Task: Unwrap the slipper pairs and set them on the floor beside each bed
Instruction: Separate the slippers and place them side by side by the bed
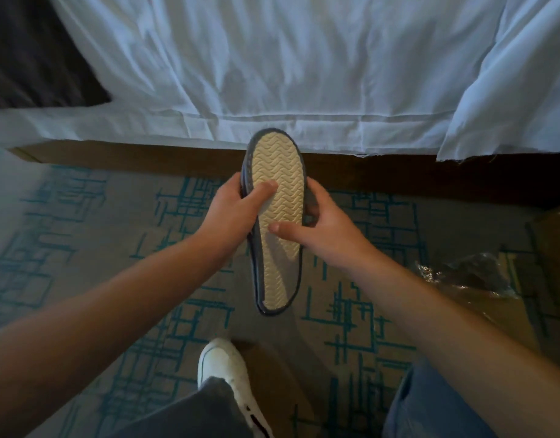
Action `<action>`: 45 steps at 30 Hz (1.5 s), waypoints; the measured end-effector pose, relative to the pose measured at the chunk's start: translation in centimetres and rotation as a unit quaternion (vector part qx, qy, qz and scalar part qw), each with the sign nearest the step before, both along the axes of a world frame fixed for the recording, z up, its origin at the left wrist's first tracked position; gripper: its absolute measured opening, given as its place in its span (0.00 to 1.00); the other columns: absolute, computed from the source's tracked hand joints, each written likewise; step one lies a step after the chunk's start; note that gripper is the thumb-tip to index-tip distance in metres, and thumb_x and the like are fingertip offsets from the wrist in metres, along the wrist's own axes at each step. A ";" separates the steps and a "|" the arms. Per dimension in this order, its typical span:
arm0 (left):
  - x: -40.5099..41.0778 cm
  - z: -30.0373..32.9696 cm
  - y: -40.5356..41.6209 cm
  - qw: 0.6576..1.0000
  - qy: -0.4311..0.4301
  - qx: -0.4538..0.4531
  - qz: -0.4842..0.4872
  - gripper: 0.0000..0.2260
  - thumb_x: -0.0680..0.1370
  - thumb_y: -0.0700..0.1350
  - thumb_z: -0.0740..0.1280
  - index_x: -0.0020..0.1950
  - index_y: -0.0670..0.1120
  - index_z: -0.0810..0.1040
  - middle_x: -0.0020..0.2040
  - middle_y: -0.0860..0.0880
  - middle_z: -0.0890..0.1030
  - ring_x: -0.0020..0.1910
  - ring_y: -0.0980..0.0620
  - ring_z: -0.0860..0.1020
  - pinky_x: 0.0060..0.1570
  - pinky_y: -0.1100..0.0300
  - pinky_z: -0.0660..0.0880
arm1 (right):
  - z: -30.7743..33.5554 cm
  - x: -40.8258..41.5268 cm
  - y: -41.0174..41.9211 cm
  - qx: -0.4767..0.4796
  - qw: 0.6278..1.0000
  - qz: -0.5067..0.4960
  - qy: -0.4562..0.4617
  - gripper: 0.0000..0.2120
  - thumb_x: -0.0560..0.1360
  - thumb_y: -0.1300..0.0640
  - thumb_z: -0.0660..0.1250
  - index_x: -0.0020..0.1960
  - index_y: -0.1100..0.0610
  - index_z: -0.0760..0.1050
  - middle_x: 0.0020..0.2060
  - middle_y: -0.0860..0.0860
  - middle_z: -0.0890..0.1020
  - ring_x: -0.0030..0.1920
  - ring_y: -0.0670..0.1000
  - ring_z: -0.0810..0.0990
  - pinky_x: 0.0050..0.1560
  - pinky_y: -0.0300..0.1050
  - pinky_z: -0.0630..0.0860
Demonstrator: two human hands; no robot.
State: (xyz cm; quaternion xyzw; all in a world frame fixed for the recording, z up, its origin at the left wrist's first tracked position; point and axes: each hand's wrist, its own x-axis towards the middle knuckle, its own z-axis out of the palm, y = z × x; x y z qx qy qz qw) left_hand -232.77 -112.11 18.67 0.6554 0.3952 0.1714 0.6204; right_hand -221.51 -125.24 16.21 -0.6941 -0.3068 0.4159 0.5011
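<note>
A grey slipper pair (277, 172) is stacked flat together, cream ribbed sole facing up, held above the carpet in front of the bed. My left hand (234, 210) grips its left edge with the thumb pressed on the sole. My right hand (323, 226) grips the right edge, thumb on the sole too. No wrapper is on the pair. The bed (304, 58), covered in white sheets, lies straight ahead, its wooden base (383, 175) running along the floor.
A crumpled clear plastic wrapper (468, 273) lies on brown cardboard (550, 254) at the right. Patterned teal and beige carpet (82, 232) covers the floor. My white shoe (221, 365) stands near the bottom centre. A dark blanket (29, 49) covers the bed's left end.
</note>
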 end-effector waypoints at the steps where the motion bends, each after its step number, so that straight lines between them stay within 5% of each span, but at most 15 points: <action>1: 0.0 0.2 -0.2 1.000 0.005 0.007 0.000 0.19 0.72 0.56 0.70 0.61 0.51 0.81 0.55 0.50 0.87 0.56 0.49 0.85 0.63 0.41 0.78 | 0.0 -0.4 0.0 0.010 1.000 -0.010 -0.002 0.51 0.60 0.37 0.80 0.76 0.37 0.58 0.64 0.40 0.80 0.61 0.43 0.81 0.63 0.54 0.79; 9: -1.1 2.0 0.4 0.997 -0.002 -0.064 -0.030 0.20 0.69 0.61 0.71 0.58 0.55 0.83 0.53 0.49 0.88 0.53 0.49 0.87 0.59 0.44 0.81 | 0.8 -2.8 1.6 0.035 0.999 0.027 -0.005 0.51 0.60 0.41 0.82 0.76 0.39 0.59 0.62 0.36 0.78 0.61 0.39 0.79 0.61 0.49 0.80; 13: -2.9 1.8 0.8 0.988 -0.013 -0.139 -0.069 0.34 0.70 0.68 0.71 0.70 0.50 0.77 0.60 0.46 0.86 0.59 0.47 0.85 0.64 0.45 0.78 | 1.2 -3.6 2.6 0.025 0.997 0.078 0.010 0.53 0.61 0.43 0.83 0.77 0.42 0.58 0.62 0.35 0.77 0.60 0.35 0.78 0.62 0.43 0.79; 16: -4.3 1.2 1.7 0.982 -0.043 -0.161 -0.089 0.41 0.67 0.72 0.70 0.73 0.49 0.74 0.65 0.46 0.83 0.64 0.47 0.82 0.63 0.50 0.79 | 1.0 -4.1 3.6 0.020 0.995 0.093 -0.001 0.55 0.59 0.41 0.83 0.78 0.42 0.55 0.66 0.40 0.77 0.64 0.41 0.78 0.66 0.47 0.77; 23: -6.7 -2.3 3.1 0.978 -0.067 -0.195 -0.039 0.28 0.76 0.70 0.61 0.62 0.52 0.83 0.63 0.44 0.84 0.63 0.44 0.83 0.64 0.43 0.77 | -1.1 -4.5 4.7 -0.015 0.993 0.120 0.004 0.48 0.64 0.45 0.81 0.77 0.44 0.61 0.63 0.42 0.78 0.60 0.42 0.79 0.59 0.42 0.78; 27: -7.4 -3.3 3.6 0.975 -0.071 -0.212 -0.004 0.27 0.76 0.67 0.64 0.62 0.48 0.83 0.61 0.39 0.84 0.61 0.39 0.83 0.61 0.38 0.78 | -1.8 -3.5 4.6 -0.056 0.987 0.139 0.066 0.46 0.59 0.39 0.77 0.74 0.38 0.64 0.62 0.45 0.80 0.58 0.47 0.83 0.49 0.44 0.82; 31: -7.4 -4.7 3.8 0.979 -0.045 -0.184 0.072 0.20 0.76 0.61 0.67 0.57 0.48 0.84 0.56 0.39 0.85 0.57 0.37 0.84 0.56 0.39 0.81 | -2.3 -1.9 3.9 -0.090 0.978 0.157 0.100 0.41 0.60 0.39 0.76 0.72 0.34 0.68 0.61 0.44 0.81 0.59 0.52 0.82 0.51 0.50 0.83; 34: -8.2 -5.7 4.5 0.985 -0.019 -0.137 0.103 0.12 0.80 0.52 0.66 0.43 0.49 0.86 0.44 0.46 0.88 0.48 0.44 0.87 0.43 0.50 0.84 | -2.7 -0.7 3.5 -0.069 0.983 0.119 0.123 0.31 0.62 0.42 0.73 0.66 0.40 0.77 0.55 0.48 0.84 0.54 0.54 0.84 0.47 0.50 0.83; 37: -9.8 -5.9 5.3 0.987 -0.005 -0.120 0.111 0.11 0.81 0.51 0.66 0.45 0.49 0.86 0.40 0.50 0.88 0.40 0.50 0.87 0.39 0.54 0.83 | -2.5 0.4 3.2 -0.061 0.979 0.026 0.191 0.29 0.62 0.45 0.70 0.61 0.54 0.79 0.53 0.61 0.85 0.53 0.63 0.85 0.55 0.59 0.79; 39: -11.0 -5.9 5.8 0.987 0.007 -0.107 0.119 0.10 0.82 0.51 0.66 0.48 0.48 0.84 0.42 0.49 0.88 0.42 0.49 0.87 0.40 0.53 0.84 | -2.7 1.0 3.1 -0.091 0.983 -0.026 0.155 0.23 0.63 0.48 0.68 0.55 0.56 0.80 0.46 0.61 0.87 0.50 0.66 0.85 0.52 0.58 0.80; 42: -12.5 -6.6 6.8 0.984 0.014 -0.100 0.147 0.09 0.83 0.50 0.65 0.49 0.48 0.83 0.42 0.50 0.87 0.42 0.50 0.87 0.40 0.55 0.84 | -4.4 1.3 3.0 -0.137 0.987 -0.076 0.023 0.07 0.68 0.54 0.69 0.45 0.53 0.80 0.33 0.46 0.86 0.40 0.54 0.84 0.35 0.43 0.79; 45: -13.7 -8.2 7.9 0.979 0.047 -0.070 0.183 0.06 0.82 0.47 0.64 0.51 0.46 0.79 0.45 0.48 0.84 0.44 0.50 0.85 0.37 0.59 0.83 | -7.0 1.6 2.7 -0.182 0.979 -0.087 -0.020 0.02 0.73 0.53 0.71 0.44 0.47 0.79 0.39 0.45 0.86 0.43 0.50 0.85 0.31 0.40 0.79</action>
